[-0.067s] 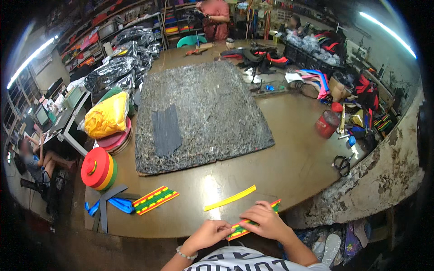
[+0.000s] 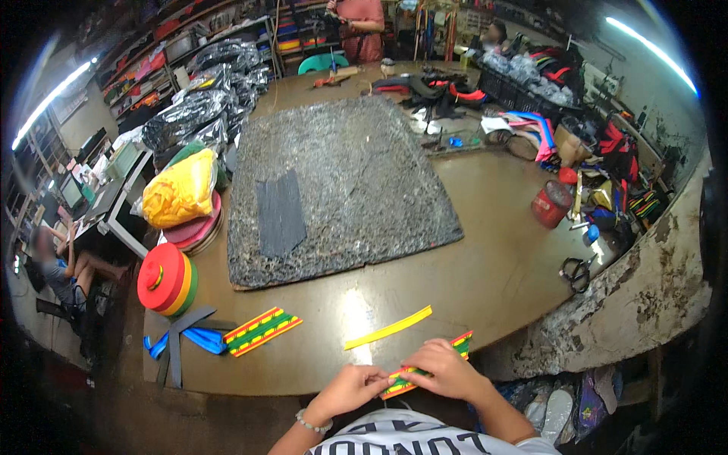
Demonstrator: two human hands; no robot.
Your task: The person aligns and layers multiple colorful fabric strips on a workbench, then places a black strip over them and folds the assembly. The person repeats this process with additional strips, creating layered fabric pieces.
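Here both hands, left hand [image 2: 350, 388] and right hand [image 2: 445, 369], pinch a striped strip [image 2: 425, 365] in closed fingers at the table [image 2: 485, 280] edge, keeping it taut; a yellow strip [image 2: 388, 327] lies just beyond.

Two tube lights, one on my left [image 2: 47, 102] and one up on the right [image 2: 651, 47], are lighting the shop pretty evenly. The table [image 2: 493, 280] is throwing back a bright glare patch right in front of me. Fisheye is bending every edge, corners are going black, far stuff is looking soft.
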